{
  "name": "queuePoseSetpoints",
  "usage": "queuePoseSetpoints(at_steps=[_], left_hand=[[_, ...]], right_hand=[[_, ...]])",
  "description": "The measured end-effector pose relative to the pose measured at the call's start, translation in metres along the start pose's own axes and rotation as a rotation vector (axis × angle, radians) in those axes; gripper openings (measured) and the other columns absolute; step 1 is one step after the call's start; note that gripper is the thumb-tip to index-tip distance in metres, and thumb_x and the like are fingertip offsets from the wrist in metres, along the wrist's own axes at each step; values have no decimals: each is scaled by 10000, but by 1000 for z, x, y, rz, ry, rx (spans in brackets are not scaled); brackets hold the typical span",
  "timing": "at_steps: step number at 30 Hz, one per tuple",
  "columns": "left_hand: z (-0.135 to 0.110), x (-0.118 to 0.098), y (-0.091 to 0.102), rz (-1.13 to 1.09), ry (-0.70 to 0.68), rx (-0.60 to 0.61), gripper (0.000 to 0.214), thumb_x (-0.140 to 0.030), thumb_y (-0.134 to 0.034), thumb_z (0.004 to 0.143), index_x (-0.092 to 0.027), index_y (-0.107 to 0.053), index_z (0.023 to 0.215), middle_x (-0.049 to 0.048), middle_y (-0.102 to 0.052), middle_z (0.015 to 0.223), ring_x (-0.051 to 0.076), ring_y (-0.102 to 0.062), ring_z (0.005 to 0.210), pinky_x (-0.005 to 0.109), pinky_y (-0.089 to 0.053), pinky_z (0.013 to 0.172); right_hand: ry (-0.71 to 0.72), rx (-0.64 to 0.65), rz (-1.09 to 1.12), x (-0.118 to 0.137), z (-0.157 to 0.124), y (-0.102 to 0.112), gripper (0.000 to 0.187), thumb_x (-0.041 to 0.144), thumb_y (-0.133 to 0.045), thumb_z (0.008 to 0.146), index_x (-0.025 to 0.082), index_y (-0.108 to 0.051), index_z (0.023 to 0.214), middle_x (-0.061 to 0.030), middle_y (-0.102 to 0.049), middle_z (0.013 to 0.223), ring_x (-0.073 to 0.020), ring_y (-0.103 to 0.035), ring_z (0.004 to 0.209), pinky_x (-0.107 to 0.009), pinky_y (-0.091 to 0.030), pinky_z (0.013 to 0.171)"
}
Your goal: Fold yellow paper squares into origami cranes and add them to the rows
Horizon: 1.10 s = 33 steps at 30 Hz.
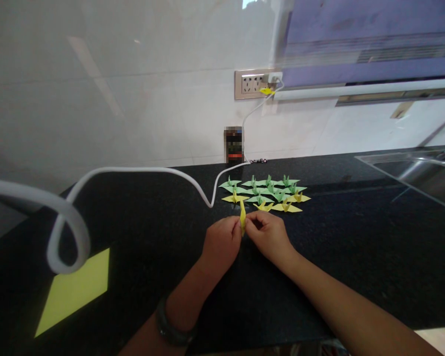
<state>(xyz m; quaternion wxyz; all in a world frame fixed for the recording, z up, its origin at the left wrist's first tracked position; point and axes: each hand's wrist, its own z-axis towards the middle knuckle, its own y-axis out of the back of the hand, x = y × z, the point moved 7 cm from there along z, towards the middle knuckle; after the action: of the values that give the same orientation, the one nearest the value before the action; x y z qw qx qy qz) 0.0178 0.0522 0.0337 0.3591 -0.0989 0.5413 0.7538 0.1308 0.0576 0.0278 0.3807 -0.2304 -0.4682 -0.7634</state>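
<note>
A narrow, folded yellow paper (pixel 243 217) stands upright between my two hands, over the dark counter. My left hand (pixel 222 242) is closed on its left side, thumb and fingers pinched together. From the right, my right hand (pixel 269 235) pinches the same paper between thumb and bent fingers. Just beyond my hands sit rows of folded paper cranes: several green cranes (pixel 270 188) at the back, and a few yellow cranes (pixel 286 206) in the nearer rows. My fingers partly cover the paper's lower part.
Yellow paper sheets (pixel 74 291) lie at the left on the black counter (pixel 141 217). A white cable (pixel 144 169) loops across from the left to a wall socket (pixel 252 84). A blurred-out phone-like object (pixel 233 144) leans on the wall. A sink (pixel 430 173) is at the right.
</note>
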Motion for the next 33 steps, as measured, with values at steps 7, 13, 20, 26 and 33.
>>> queuePoseSetpoints(at_steps=[7,13,20,26,33], left_hand=[[0,-3,2,6,-29,-16,221,-204,-368,802,-163,-582,836,40,-621,767,138,-557,724,254,-412,668],[1,6,13,-213,36,-133,174,-249,-443,774,-171,-596,802,34,-603,775,129,-561,713,240,-452,647],[0,19,8,-621,130,-193,199,-265,-568,699,-156,-604,861,62,-617,883,153,-592,791,279,-497,701],[0,16,8,-621,68,-198,96,-235,-576,692,-163,-622,737,73,-613,964,178,-572,902,324,-464,801],[2,9,13,-570,2,-181,65,-218,-576,692,-172,-620,700,56,-635,890,161,-585,851,317,-454,797]], right_hand=[[-74,13,71,-8,3,-2,84,221,-525,688,162,-577,660,10,-552,584,-100,-491,524,-204,-373,493],[-40,131,368,-8,9,-6,118,258,-530,731,158,-590,715,-9,-572,654,-114,-502,601,-232,-410,572],[-31,243,566,-10,12,-9,119,256,-543,738,158,-607,758,6,-557,648,-101,-494,599,-229,-409,582],[13,293,580,-6,14,-7,148,272,-532,752,152,-614,781,-7,-569,693,-108,-504,645,-242,-411,621],[-41,353,665,-8,12,-12,163,291,-535,749,155,-606,804,-16,-578,719,-106,-516,630,-253,-432,619]])
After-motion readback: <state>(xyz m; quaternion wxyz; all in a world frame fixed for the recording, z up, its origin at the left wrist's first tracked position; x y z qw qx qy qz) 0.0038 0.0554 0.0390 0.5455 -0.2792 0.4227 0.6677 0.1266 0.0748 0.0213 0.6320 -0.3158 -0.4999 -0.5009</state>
